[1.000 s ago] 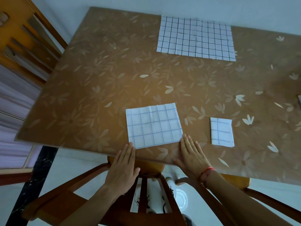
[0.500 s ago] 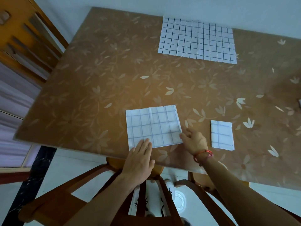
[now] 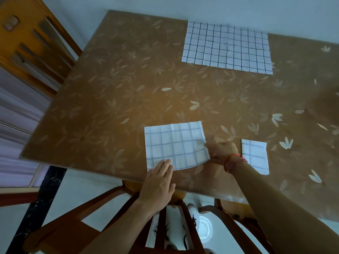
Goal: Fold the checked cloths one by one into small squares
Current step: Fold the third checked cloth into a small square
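My right hand (image 3: 222,150) has its fingers curled around the right edge of the half-folded cloth (image 3: 176,145), pinching the soft fabric so that the near right corner bows up off the table (image 3: 110,88). My left hand (image 3: 159,182) lies flat and loose, fingers straight, with only the fingertips (image 3: 166,163) pressing the cloth's near edge; it grasps nothing. A red thread band (image 3: 232,161) circles my right wrist.

The cloth is a thin white rectangle with a pale blue grid and a faint vertical crease, lying near the table's front edge. Just to the right of my right hand sits a small folded square (image 3: 255,156), same check, well flattened. At the far side lies an unfolded cloth (image 3: 227,47), with darker grid lines and creases. The table's cover is glossy brown with a pale leaf print.

Half a second ago my right hand only touched the corner; now it has closed on the edge, and my left has slid further onto the cloth.
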The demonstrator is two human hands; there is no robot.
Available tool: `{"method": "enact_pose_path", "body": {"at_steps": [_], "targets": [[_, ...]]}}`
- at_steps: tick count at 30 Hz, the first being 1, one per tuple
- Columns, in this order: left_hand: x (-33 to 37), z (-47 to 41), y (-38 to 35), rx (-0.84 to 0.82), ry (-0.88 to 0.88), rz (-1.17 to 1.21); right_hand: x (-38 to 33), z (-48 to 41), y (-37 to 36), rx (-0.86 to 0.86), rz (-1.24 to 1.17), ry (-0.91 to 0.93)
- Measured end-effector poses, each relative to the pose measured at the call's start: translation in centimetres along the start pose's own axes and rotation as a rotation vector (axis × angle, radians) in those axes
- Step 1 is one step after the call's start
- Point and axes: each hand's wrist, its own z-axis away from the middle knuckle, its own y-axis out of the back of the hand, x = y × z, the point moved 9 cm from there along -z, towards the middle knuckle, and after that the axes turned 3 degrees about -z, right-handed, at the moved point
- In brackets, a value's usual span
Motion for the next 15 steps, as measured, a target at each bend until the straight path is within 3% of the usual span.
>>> {"method": "enact_pose_path", "body": {"at_steps": [9,15], "targets": [[-0.3,0.0,0.4,0.041,0.003,0.032,-0.8,-0.7,-1.0,0.015,0.255,0.089],[0.4,-1.1,1.9,0.122,0.046,0.003,1.7,1.6,0.6,0.083,0.03,0.052]]}}
